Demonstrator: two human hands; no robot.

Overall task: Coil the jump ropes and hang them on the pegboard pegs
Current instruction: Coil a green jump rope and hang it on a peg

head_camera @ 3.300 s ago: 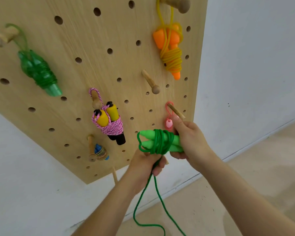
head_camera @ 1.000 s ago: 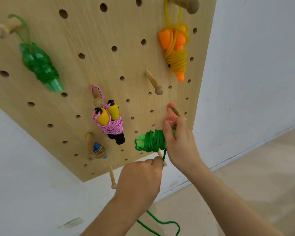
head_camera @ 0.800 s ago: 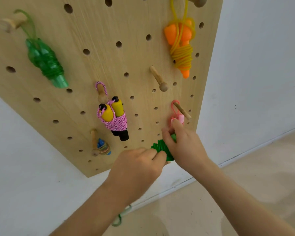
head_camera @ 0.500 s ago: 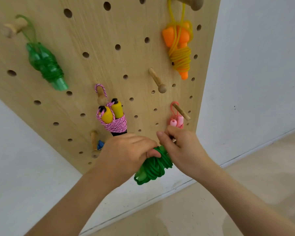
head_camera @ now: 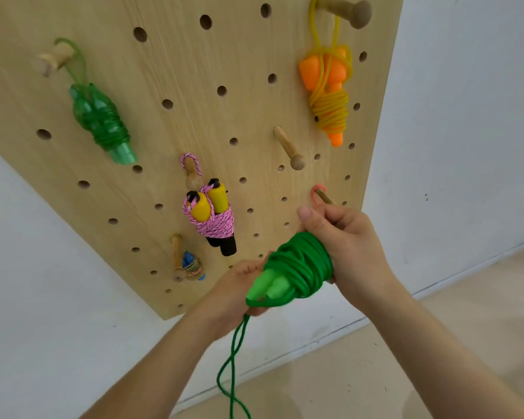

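In front of the wooden pegboard [head_camera: 194, 71] I hold a green jump rope [head_camera: 297, 270], its cord wound thick around two light-green handles that point down and left. My right hand [head_camera: 342, 240] grips the upper end of the bundle. My left hand [head_camera: 239, 285] is below and behind it, fingers closed on the cord where a doubled loose length [head_camera: 233, 367] hangs down out of frame. One bare peg [head_camera: 289, 149] sticks out at the board's middle right.
Coiled ropes hang on pegs: a dark green one [head_camera: 103, 122] upper left, an orange one [head_camera: 327, 95] upper right, a pink one with yellow handles [head_camera: 212, 216] in the middle, a small blue one [head_camera: 191, 266] lower left, a pink loop [head_camera: 316, 193] behind my right hand. White wall and beige floor [head_camera: 436, 328] lie beyond.
The wound green bundle has grown thicker and now tilts with its handle tips down and left. My left hand went over the bundle and is back under it, holding the hanging cord.
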